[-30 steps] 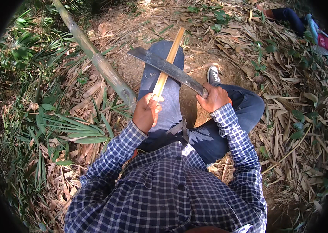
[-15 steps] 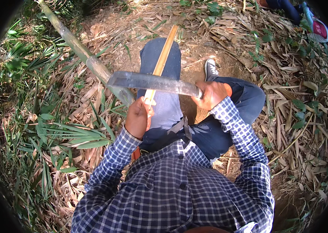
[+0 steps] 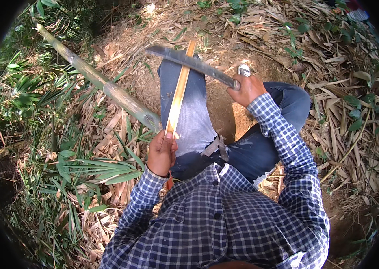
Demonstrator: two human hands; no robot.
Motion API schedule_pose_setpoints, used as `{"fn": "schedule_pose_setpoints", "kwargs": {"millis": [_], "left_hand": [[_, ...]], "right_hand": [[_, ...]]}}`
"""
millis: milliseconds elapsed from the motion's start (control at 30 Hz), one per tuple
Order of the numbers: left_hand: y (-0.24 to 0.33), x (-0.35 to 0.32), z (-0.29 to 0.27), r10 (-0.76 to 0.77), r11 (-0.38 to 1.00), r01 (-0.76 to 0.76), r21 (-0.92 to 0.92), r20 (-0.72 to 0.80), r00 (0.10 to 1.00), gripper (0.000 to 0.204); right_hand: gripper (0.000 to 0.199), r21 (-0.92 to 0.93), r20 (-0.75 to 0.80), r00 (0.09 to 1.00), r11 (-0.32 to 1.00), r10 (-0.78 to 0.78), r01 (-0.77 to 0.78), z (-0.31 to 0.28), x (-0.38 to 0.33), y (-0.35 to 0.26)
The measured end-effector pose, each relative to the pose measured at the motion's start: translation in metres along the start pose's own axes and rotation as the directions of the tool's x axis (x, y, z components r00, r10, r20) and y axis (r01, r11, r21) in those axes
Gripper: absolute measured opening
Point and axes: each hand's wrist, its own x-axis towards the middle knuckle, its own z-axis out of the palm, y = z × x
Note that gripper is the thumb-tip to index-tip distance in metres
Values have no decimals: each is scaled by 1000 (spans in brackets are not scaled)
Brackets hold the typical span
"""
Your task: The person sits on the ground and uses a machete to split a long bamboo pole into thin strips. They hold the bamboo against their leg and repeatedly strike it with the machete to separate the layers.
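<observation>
**A knife [image 3: 209, 71] crosses a long strip [image 3: 179, 94]**

The person sits with two hands well apart, and each hand is full. The left hand [image 3: 162, 152] is clamped on the near end of the strip, with the thumb on top. The strip is thin, straight and yellow. It slants up and away over the left leg [image 3: 169, 83], and its far end pokes past the knee.

The right hand [image 3: 246, 89] is wrapped tight around the handle of the knife. The blade is long, dark and wide. It points left and goes over the strip, close to the far end. I cannot tell if the blade touches it.

The right leg [image 3: 294, 103] is bent out to the side, and one shoe [image 3: 244, 70] shows just past the right hand. Both legs are in blue pants. The shirt [image 3: 189, 224] has blue and white checks.

A thick pole [image 3: 126, 101] lies on a slant to the left, and its near end is beside the left leg. Green leaves [image 3: 108, 170] are left of the left hand. Dry leaves [image 3: 342, 94] cover much of the ground.
</observation>
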Motion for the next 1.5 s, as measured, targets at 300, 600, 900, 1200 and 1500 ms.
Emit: {"fn": "schedule_pose_setpoints", "kwargs": {"millis": [300,600,900,1200,1500], "left_hand": [[-5,4,-6,62,998,-62,30,15,998,27],[-5,40,-3,327,911,-296,286,-66,943,27],[0,50,2,414,786,-303,539,-95,905,19],[-9,59,-6,233,911,-215,353,-10,972,18],[6,50,-9,159,919,-152,365,11,987,20]], "right_hand": [[37,205,20,942,921,335,-332,8,50,45],[47,391,-2,974,897,225,-206,27,-20,4],[29,120,6,983,976,-184,182,24,-54,-46],[29,19,-16,972,972,-234,234,21,-35,-37],[29,3,-15,971,971,-239,239,23,-29,-33]]}}
